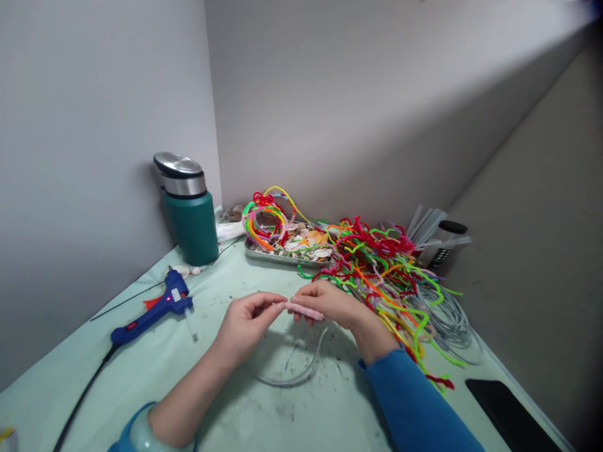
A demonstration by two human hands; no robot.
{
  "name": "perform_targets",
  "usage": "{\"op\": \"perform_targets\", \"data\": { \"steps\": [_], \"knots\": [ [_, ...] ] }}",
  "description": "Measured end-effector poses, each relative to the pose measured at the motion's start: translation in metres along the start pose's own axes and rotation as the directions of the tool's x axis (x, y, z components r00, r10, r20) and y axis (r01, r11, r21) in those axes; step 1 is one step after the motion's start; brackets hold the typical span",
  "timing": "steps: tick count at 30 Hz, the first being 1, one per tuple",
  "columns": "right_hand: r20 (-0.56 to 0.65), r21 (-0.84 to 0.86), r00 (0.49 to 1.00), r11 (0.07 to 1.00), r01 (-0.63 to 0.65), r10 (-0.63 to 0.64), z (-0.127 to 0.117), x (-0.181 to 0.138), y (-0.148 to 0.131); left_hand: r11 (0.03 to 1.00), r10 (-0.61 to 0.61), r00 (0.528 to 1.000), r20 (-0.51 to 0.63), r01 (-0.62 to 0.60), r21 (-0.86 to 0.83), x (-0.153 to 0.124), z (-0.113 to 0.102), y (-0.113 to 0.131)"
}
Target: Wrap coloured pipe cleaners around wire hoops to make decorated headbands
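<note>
Over the middle of the table, my left hand point(247, 320) and my right hand point(325, 304) meet fingertip to fingertip on a pink pipe cleaner point(306, 311). My left thumb and forefinger pinch its left end. The fingers of my right hand close around it from above, and part of the fuzzy pink length shows below them, pointing right. Its exact shape under my fingers is hidden. Beneath my hands a curved grey wire point(301, 378) lies on the pale green tabletop point(235, 402), with part of it behind my left hand.
A blue hot glue gun point(151, 314) with a lit red light lies at left, its cord running forward. Behind it stands a green bottle point(191, 226). A metal tray point(287, 258) holds small flat pieces; tangled pipe cleaners point(377, 257), coiled grey wire point(447, 320) and a black phone-like slab point(509, 411) lie right.
</note>
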State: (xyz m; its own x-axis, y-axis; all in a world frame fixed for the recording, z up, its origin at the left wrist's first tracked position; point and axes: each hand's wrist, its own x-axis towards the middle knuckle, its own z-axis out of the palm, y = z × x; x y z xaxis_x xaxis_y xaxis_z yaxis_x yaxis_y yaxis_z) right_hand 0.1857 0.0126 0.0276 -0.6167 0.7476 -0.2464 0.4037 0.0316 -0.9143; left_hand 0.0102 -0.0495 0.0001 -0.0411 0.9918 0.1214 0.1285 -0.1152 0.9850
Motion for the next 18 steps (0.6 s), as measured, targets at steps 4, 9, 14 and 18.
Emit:
{"op": "perform_targets", "data": {
  "steps": [4, 9, 14, 18],
  "knots": [
    [-0.286, -0.197, 0.948, 0.976, 0.088, -0.143, -0.002, 0.006, 0.002, 0.998, -0.066, 0.993, -0.096, 0.067, 0.002, 0.003, -0.002, -0.003],
    [-0.482, -0.383, 0.781, 0.898, 0.218, -0.396, 0.004, -0.001, -0.011, 0.973, -0.227, 0.954, -0.193, 0.214, -0.085, 0.007, -0.006, -0.005],
    [-0.379, -0.565, 0.719, 0.761, 0.319, -0.582, 0.018, -0.012, -0.024, 0.962, -0.242, 0.96, -0.137, 0.22, -0.159, 0.006, -0.006, -0.005],
    [-0.3, -0.69, 0.713, 0.66, 0.297, -0.634, 0.031, -0.016, -0.026, 0.965, -0.227, 0.958, -0.177, 0.196, -0.177, 0.007, -0.007, -0.008]
  ]
}}
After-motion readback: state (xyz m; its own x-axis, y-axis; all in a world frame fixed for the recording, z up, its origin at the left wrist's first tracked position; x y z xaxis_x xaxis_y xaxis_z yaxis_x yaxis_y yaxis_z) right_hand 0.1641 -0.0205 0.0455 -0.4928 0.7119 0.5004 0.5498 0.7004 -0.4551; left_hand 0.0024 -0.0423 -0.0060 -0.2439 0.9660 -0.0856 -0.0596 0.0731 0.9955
